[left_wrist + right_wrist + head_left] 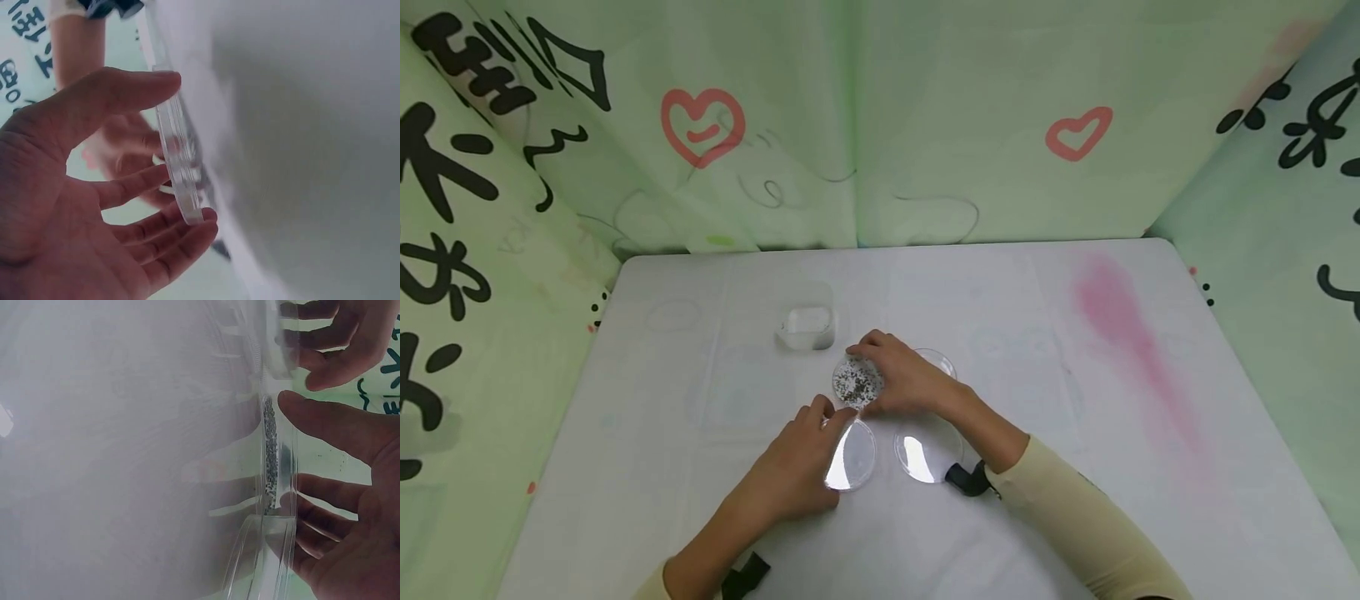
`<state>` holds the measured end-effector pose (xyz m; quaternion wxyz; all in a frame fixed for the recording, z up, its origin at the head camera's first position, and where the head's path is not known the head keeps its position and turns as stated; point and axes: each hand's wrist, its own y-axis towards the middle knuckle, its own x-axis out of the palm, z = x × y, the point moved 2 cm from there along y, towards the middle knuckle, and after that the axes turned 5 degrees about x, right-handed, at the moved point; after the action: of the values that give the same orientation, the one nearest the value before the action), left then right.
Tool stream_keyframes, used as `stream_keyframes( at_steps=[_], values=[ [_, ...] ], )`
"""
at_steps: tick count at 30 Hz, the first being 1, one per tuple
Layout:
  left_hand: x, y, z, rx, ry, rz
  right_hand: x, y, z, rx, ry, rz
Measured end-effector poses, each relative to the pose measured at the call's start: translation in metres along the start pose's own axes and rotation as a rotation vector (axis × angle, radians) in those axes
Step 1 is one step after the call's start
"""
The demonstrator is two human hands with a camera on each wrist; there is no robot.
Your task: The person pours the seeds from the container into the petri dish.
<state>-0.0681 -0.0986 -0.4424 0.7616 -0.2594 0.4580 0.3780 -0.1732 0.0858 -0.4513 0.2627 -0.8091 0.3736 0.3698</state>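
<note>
A round clear petri dish (853, 383) with many small dark grains spread in it lies near the middle of the table. My right hand (913, 377) grips it by the rim, thumb on one side and fingers on the other; the right wrist view shows the grains (270, 459) as a thin layer seen edge-on. Just in front, my left hand (797, 462) holds a clear petri dish (857, 454) by its edges between thumb and fingers. From the left wrist view this dish (178, 156) appears side-on, close to the white tabletop. No contents show in it.
Right of the hands lies another clear dish (928, 450), and a further clear dish (942, 361) is partly hidden behind the right hand. A clear box-like container (807, 327) stands behind to the left. Green curtains (925, 125) border the white table (700, 367).
</note>
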Motion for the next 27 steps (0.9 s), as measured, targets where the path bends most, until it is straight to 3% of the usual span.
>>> stream_keyframes(
  at_steps=[6, 12, 16, 27],
  values=[
    [-0.019, 0.004, -0.012, -0.061, -0.049, 0.042, -0.001, 0.001, 0.0, 0.005, -0.017, -0.001],
    [-0.028, 0.017, -0.022, -0.084, -0.092, 0.134, 0.0, 0.001, 0.0, 0.017, -0.011, -0.014],
    [-0.027, 0.028, -0.028, -0.085, -0.129, 0.171, 0.0, 0.0, 0.0, 0.03, 0.001, -0.021],
    [-0.016, 0.046, -0.036, -0.096, -0.165, 0.166, 0.0, 0.001, 0.002, 0.027, -0.02, -0.017]
  ],
)
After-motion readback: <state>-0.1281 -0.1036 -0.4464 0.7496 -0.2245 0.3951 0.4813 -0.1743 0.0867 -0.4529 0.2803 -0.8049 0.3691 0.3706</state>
